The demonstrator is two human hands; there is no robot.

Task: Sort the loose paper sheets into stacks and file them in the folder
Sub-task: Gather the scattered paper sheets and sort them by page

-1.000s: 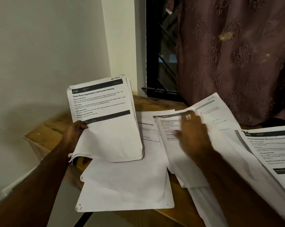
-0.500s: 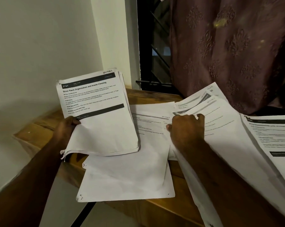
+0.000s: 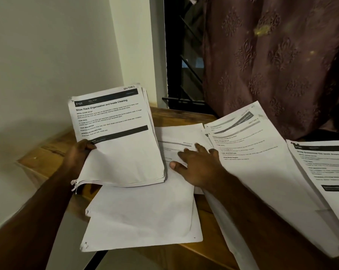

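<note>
My left hand (image 3: 79, 154) grips a thick stack of printed sheets (image 3: 118, 141) by its lower left edge and holds it tilted above the wooden table (image 3: 176, 116). The top page is headed "Shoe Rack Organization and Insole Cleaning". My right hand (image 3: 198, 166) lies flat, fingers spread, on loose sheets (image 3: 176, 147) in the middle of the table. Blank-looking sheets (image 3: 145, 221) hang over the front edge. More printed sheets (image 3: 252, 152) fan out under my right forearm, and another pile (image 3: 324, 168) sits at the far right. No folder is in view.
A pale wall (image 3: 47, 55) runs close on the left of the table. Behind the table is a dark window grille (image 3: 184, 75) and a patterned mauve curtain (image 3: 272, 55). The table's front edge lies near my arms.
My right hand has let go of the sheet edge it was lifting and moved left, now lying flat on the middle sheets. The lifted sheets have dropped back. The left hand's stack is unchanged.
</note>
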